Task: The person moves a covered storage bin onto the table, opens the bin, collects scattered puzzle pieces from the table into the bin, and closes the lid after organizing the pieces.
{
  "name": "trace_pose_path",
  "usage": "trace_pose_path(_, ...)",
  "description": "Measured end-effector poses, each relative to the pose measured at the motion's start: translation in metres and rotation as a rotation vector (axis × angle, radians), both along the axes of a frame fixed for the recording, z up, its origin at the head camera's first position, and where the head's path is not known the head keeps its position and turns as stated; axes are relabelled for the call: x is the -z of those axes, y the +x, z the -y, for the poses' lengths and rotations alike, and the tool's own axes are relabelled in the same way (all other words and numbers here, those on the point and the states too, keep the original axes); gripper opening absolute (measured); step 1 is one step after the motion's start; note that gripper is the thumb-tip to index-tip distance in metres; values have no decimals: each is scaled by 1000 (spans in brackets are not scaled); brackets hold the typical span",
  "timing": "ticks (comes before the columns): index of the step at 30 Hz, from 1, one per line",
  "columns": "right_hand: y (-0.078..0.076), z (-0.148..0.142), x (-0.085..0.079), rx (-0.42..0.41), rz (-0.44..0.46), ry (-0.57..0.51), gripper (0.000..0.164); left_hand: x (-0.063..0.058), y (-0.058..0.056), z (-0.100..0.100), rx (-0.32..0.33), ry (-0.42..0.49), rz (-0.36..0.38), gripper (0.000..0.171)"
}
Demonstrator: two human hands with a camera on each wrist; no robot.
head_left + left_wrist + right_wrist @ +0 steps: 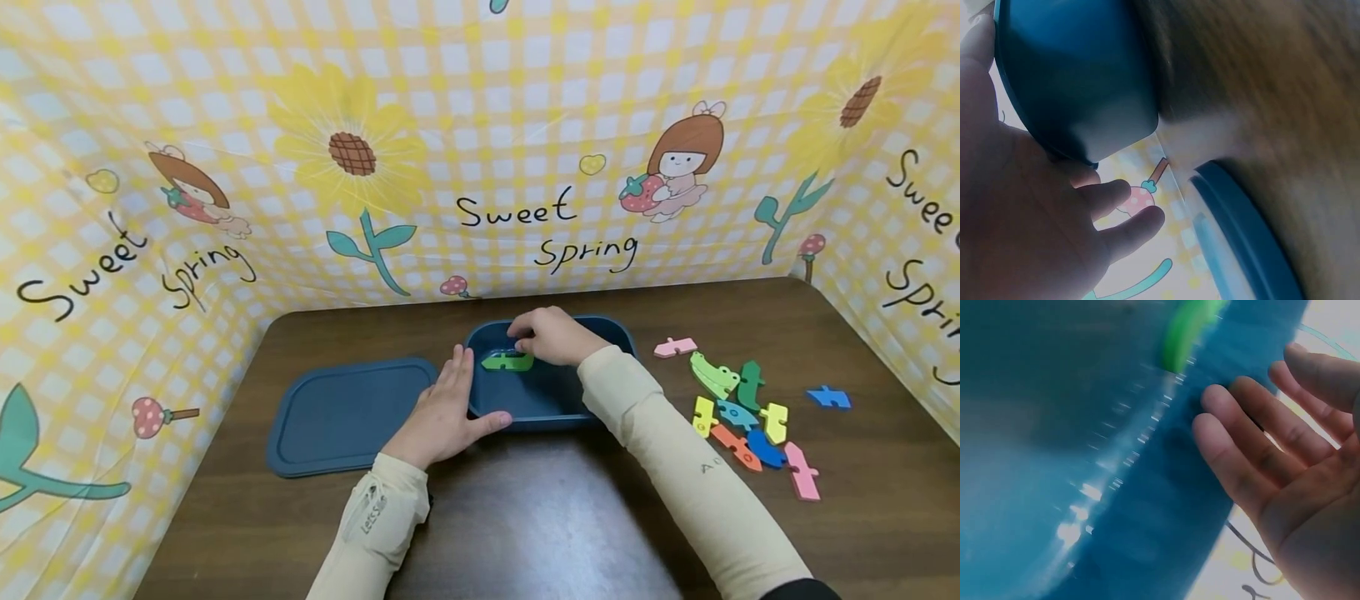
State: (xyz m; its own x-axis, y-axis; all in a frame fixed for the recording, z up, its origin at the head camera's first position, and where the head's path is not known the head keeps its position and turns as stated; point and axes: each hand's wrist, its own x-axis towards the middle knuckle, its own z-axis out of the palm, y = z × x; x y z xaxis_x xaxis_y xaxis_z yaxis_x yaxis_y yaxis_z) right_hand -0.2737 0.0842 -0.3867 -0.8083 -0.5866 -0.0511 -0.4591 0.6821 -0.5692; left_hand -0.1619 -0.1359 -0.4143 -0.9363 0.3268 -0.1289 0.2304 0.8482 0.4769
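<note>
A dark blue rectangular box [543,396] stands on the table, and a light green puzzle piece [498,362] lies inside it near the left end. My left hand [442,408] rests against the box's left side, fingers extended and thumb at the front rim. In the left wrist view those fingers lie along the outer wall [1079,81]. My right hand [558,335] is inside the box, beside the green piece. Its fingers [1216,440] are loosely bent in the right wrist view, with nothing between them and the thumb.
Left of the box lies its flat blue lid [348,417]. Several coloured puzzle pieces are scattered on the right, among them a green crocodile head [714,377], an orange piece [737,447] and a pink one [802,472]. A checked cloth [420,125] surrounds the table's back and sides.
</note>
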Motion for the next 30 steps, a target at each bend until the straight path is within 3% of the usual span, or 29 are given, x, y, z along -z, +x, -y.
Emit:
trace_pose_path(9,10,-36,-33,114,-70,-176,28,1,0,1,-3,-3,4,115)
trace_pose_path(17,15,-83,-53,219,-75,-314,31,-1,2,0,-4,11,2,114)
trace_pose_path(22,21,-113,-56,288,-85,-337,31,-1,2,1,3,16,4,114)
trace_pose_path(30,30,-157,-45,361,-51,-331,34,2,0,1,9,3,-1,115)
